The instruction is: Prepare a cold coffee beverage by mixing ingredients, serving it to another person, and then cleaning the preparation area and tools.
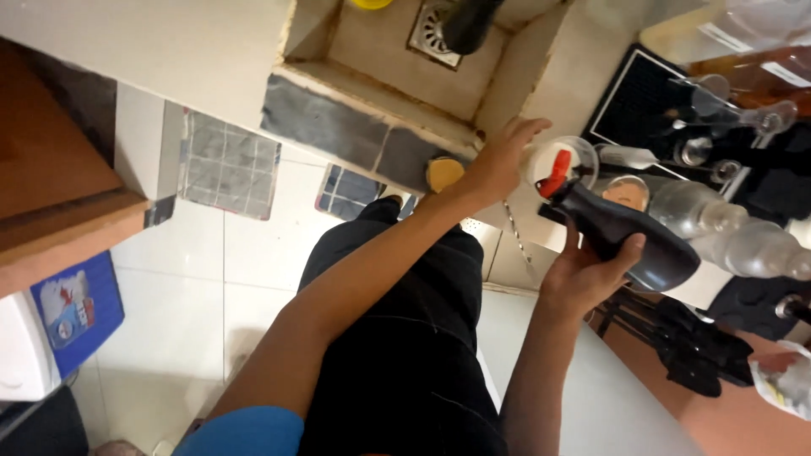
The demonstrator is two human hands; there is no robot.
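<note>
Looking straight down: a floor of large white tiles [194, 279] fills the middle. At twelve o'clock, a sunken beige-tiled wash basin [380, 59] with a metal floor drain [431, 34] and a dark grey tiled front [338, 127]. At nine o'clock, a brown wooden cabinet [59, 186] juts in, and two grey grid-patterned mats [228, 165] lie near it. At eight o'clock, a blue panel [80, 308] beside a white appliance [21, 355]. At four o'clock, a pale counter [608, 397]. The light is soft and even.

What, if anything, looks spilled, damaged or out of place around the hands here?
No spill shows. The right hand holds a dark bottle tipped, red cap toward a clear cup that the left hand touches. The sink ledge looks chipped and worn.
</note>
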